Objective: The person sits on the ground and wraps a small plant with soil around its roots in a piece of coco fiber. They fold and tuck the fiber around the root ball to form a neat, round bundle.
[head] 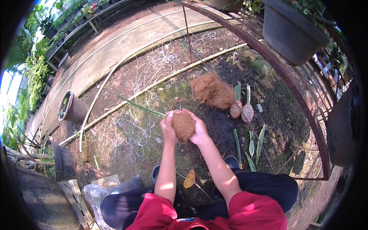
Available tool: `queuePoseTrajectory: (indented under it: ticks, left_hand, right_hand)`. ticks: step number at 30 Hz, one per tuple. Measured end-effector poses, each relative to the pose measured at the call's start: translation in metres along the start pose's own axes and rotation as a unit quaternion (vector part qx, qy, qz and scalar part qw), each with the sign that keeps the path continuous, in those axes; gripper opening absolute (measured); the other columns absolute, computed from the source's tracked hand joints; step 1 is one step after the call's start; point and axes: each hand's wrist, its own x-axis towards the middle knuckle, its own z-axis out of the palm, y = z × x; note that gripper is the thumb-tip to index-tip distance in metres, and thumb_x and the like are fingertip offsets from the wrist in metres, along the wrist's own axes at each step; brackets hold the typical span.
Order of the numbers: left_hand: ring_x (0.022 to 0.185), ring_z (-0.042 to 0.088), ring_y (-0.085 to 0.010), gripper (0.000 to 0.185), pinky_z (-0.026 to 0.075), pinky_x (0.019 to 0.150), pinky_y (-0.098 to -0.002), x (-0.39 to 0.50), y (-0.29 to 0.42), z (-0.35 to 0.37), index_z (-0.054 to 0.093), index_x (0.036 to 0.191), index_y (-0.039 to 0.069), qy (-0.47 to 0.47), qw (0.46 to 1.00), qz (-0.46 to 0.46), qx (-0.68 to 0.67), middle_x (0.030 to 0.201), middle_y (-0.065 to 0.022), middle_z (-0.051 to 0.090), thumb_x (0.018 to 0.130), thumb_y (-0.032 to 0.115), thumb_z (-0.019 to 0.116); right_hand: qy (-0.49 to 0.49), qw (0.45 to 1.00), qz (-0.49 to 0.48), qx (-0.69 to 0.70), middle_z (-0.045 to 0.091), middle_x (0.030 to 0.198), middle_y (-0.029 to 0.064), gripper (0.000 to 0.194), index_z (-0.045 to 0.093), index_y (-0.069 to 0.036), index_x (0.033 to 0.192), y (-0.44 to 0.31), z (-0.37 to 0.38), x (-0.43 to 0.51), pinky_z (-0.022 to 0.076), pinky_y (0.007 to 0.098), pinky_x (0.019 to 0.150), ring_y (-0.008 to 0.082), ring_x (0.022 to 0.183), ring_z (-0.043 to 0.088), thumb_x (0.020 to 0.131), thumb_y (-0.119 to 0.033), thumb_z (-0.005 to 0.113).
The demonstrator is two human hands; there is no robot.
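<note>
Between my left hand (169, 126) and my right hand (200, 128) is a rounded ball of brown coconut fibre (183, 126), cupped from both sides. A striped sansevieria leaf (141, 106) sticks out from it past my left fingers, pointing up and left. Beyond my right hand lies a loose heap of coconut fibre (212, 89). Beside the heap are two string-wrapped fibre balls, one brown (236, 109) and one paler (247, 112), each with a leaf rising from it. Several cut sansevieria leaves (260, 143) lie on the soil to the right.
Tangled pale string (129, 141) spreads over the ground at left. A long pole (161, 82) crosses the soil. A rusty metal rack (276, 60) with large pots (293, 34) curves along the right. Clear plastic (96, 198) lies by my left knee; a plant pot (73, 107) stands farther left.
</note>
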Motion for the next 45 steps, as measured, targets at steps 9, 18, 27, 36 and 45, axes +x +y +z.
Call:
queuePoseTrajectory:
  ticks: [9, 18, 27, 36, 45]
  left_hand:
    - [0.096, 0.065, -0.0212, 0.031, 0.053, 0.088, -0.0348, -0.008, -0.001, 0.023, 0.062, 0.104, 0.002, 0.167, 0.956, -0.148, -0.192, 0.1, -0.0108, 0.067, 0.098, 0.031, 0.052]
    - [0.105, 0.064, -0.0223, 0.027, 0.051, 0.094, -0.035, -0.004, 0.002, 0.012, 0.064, 0.108, -0.003, -0.031, 0.997, -0.062, 0.019, 0.114, -0.0173, 0.067, 0.091, 0.019, 0.061]
    - [0.087, 0.064, -0.0168, 0.026, 0.051, 0.081, -0.0306, -0.009, 0.005, 0.023, 0.064, 0.107, 0.002, 0.158, 0.972, -0.144, -0.097, 0.095, -0.0063, 0.065, 0.094, 0.025, 0.061]
    - [0.095, 0.065, -0.0195, 0.026, 0.055, 0.082, -0.0335, -0.007, -0.006, 0.018, 0.061, 0.112, 0.001, 0.186, 0.976, -0.095, -0.06, 0.101, -0.0085, 0.065, 0.092, 0.017, 0.063]
    - [0.092, 0.064, -0.0164, 0.026, 0.053, 0.078, -0.0312, -0.012, -0.004, 0.037, 0.062, 0.11, 0.001, 0.211, 0.969, -0.124, -0.024, 0.103, -0.0086, 0.064, 0.091, 0.018, 0.066]
  right_hand:
    - [0.033, 0.883, -0.377, -0.279, 0.068, 0.105, 0.0102, 0.018, 0.066, -0.001, 0.095, 0.01, 0.005, -0.008, 0.0505, 0.0355, 0.088, 0.0197, 0.1, 0.064, 0.096, -0.017, 0.06]
    - [-0.041, 0.995, 0.052, 0.078, 0.067, 0.107, 0.0114, 0.032, 0.06, -0.003, 0.114, -0.002, -0.024, 0.014, 0.0551, 0.0391, 0.087, 0.0228, 0.098, 0.067, 0.1, -0.028, 0.046]
    - [0.023, 0.898, -0.353, -0.261, 0.066, 0.102, 0.0092, 0.03, 0.064, -0.003, 0.104, 0.015, -0.006, 0.0, 0.0514, 0.0352, 0.084, 0.0184, 0.099, 0.064, 0.1, -0.03, 0.049]
    - [0.041, 0.969, -0.188, -0.154, 0.063, 0.119, 0.0142, 0.052, 0.056, -0.002, 0.127, 0.017, -0.006, 0.013, 0.0478, 0.0398, 0.097, 0.0287, 0.11, 0.062, 0.101, -0.045, 0.044]
    - [0.116, 0.921, -0.286, -0.237, 0.067, 0.108, 0.0085, 0.033, 0.064, 0.002, 0.11, 0.016, -0.013, 0.003, 0.0513, 0.0329, 0.083, 0.0185, 0.094, 0.065, 0.096, -0.027, 0.06]
